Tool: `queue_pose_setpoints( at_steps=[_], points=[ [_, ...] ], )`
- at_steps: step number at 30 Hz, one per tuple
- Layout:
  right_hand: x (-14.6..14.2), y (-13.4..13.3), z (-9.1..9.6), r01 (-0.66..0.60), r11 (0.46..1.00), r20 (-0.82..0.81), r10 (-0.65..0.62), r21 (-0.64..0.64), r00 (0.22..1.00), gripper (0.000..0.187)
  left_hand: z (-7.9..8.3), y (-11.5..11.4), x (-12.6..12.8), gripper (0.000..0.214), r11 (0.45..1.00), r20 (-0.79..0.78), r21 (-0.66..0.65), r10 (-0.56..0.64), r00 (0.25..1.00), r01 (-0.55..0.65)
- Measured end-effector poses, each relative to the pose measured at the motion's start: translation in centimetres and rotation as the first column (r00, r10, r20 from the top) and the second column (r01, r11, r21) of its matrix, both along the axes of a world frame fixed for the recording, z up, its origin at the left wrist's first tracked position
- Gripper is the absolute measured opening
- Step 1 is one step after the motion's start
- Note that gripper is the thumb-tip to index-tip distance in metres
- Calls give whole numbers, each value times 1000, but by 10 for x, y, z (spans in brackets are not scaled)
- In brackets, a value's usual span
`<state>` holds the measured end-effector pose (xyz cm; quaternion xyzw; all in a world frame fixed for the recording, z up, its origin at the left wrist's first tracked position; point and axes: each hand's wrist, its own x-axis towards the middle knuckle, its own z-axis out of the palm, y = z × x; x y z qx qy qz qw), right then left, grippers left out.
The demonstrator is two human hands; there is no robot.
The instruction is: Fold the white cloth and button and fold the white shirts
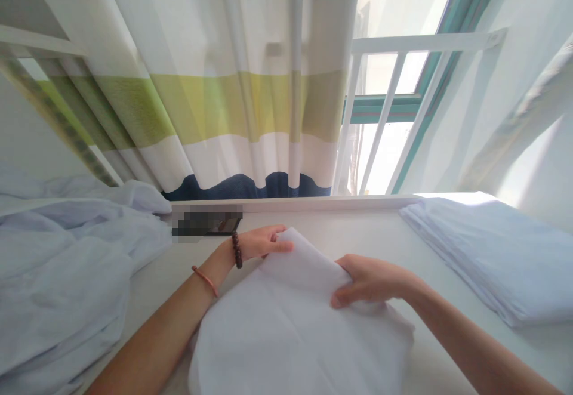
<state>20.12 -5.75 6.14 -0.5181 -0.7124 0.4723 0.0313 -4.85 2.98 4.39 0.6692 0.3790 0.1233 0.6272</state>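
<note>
A white cloth (pixel 295 323) spreads over the near middle of the white surface, its lower part cut off by the frame's bottom edge. My left hand (pixel 264 241) pinches the cloth's far corner between thumb and fingers; a dark beaded bracelet and a copper-coloured bangle circle that wrist. Along the cloth's right edge, my right hand (pixel 364 280) grips it with the thumb on top and the fingers mostly hidden beneath. What kind of cloth item it is, I cannot tell.
A folded stack of white cloth (pixel 501 252) lies at the right. Rumpled white fabric (pixel 62 275) is heaped at the left, beside a dark flat device (pixel 208 223), partly blurred out. Behind the white surface (pixel 371 228) stand a white railing (pixel 389 102) and a striped curtain (pixel 250 102).
</note>
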Motion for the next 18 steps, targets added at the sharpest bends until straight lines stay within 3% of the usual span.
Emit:
queue_pose_setpoints(
  at_steps=[3,9,13,15,18],
  points=[
    [-3,0,-2,-3,1000,28,3,6,1000,33,-6,-2,6,49,1000,32,-16,16,999,-16],
    [-1,1,-8,144,989,8,-144,-18,990,35,-26,1,20,40,973,180,101,189,965,-209],
    [17,-6,-11,163,983,-61,-169,-83,984,42,-24,8,14,46,961,157,99,240,958,-257],
    [31,-11,-15,151,980,-161,-170,-127,972,44,-18,10,3,55,972,83,50,224,971,-229],
    [55,-18,-26,228,969,-322,-247,-97,914,46,-7,9,-18,67,998,-130,-66,-21,991,13]
  ],
)
